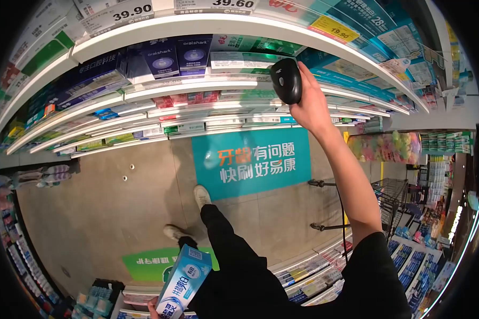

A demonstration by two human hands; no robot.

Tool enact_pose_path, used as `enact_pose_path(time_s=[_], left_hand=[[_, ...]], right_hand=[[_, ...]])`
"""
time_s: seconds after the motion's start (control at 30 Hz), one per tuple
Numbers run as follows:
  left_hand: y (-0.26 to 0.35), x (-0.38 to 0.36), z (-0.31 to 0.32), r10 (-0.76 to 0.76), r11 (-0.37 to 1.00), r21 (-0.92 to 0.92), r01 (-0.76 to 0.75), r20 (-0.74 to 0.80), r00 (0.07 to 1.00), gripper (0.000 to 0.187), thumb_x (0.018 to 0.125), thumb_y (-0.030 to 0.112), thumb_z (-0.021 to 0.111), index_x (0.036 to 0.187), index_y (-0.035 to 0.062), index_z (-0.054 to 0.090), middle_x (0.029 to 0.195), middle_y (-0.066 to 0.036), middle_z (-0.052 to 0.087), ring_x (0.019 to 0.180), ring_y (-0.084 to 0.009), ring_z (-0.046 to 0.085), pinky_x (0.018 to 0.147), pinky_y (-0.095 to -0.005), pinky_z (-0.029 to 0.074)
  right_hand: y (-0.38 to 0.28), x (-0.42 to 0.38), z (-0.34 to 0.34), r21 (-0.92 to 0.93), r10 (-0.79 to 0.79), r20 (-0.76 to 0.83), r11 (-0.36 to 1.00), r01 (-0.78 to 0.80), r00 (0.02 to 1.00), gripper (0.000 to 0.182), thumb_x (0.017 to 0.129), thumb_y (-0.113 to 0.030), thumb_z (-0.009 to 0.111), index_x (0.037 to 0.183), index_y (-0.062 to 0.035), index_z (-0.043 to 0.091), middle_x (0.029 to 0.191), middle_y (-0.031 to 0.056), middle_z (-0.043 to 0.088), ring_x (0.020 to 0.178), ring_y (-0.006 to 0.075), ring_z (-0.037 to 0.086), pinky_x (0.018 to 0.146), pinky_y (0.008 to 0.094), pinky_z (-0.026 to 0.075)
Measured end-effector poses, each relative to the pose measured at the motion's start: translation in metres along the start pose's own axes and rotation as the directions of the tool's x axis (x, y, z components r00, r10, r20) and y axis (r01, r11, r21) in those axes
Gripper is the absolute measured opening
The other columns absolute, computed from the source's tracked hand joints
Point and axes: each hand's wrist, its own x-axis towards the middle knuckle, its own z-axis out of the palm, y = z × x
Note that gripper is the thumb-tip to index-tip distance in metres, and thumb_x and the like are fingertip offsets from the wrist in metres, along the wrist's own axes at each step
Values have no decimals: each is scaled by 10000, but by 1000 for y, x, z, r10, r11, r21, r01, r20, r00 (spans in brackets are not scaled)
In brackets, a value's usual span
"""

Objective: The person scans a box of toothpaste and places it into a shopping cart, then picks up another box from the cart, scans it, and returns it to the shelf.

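Observation:
My right hand (311, 103) reaches up to the shelf with its fingers wrapped round a black handheld barcode scanner (286, 81). The scanner hangs in front of the shelf's boxes, beside a white and green box (239, 61) and the dark blue Oralshark boxes (194, 56). Low in the view, my left hand (153, 308) grips a blue and white toothpaste box (185, 279) by its lower end. Most of that hand is hidden behind the box or cut off by the frame edge.
Tiered white shelves (170, 24) with price tags run across the top. A teal floor sticker (253, 162) lies below them. At the right stands a black wire cart (391, 199). More stocked shelves (319, 271) are behind me, and a dark cord (343, 218) hangs beside my right arm.

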Motion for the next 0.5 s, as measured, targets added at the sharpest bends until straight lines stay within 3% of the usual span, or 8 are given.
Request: enact_pose_path(time_s=[0.17, 0.3, 0.5], left_hand=[[19, 31, -9, -47, 998, 38, 43, 94, 994, 534, 874, 434, 478, 1189, 3, 492, 1171, -170, 551, 1084, -335, 536, 898, -475, 452], [34, 64, -29, -48, 990, 135, 29, 140, 989, 494, 860, 410, 520, 1194, 46, 499, 1172, -142, 553, 1086, -325, 538, 915, -467, 443], [67, 95, -68, -132, 977, 191, 96, 184, 974, 493, 899, 342, 501, 1241, -12, 460, 1179, -177, 543, 1080, -339, 538, 927, -475, 437]], right_hand=[[0, 4, 23, 8, -110, -67, 994, 111, 992, 634, 641, 31, 578, 1259, -29, 450, 1322, 205, 433, 1205, 371, 430, 1016, 398, 378], [-17, 5, 28, 118, -32, -138, 992, 49, 990, 572, 639, 47, 580, 1196, -42, 485, 1201, 202, 521, 1176, 365, 455, 983, 405, 393], [-52, 7, 41, 24, 95, -154, 995, -92, 984, 583, 678, 7, 562, 1245, -61, 444, 1128, 228, 560, 1031, 415, 526, 858, 447, 448]])
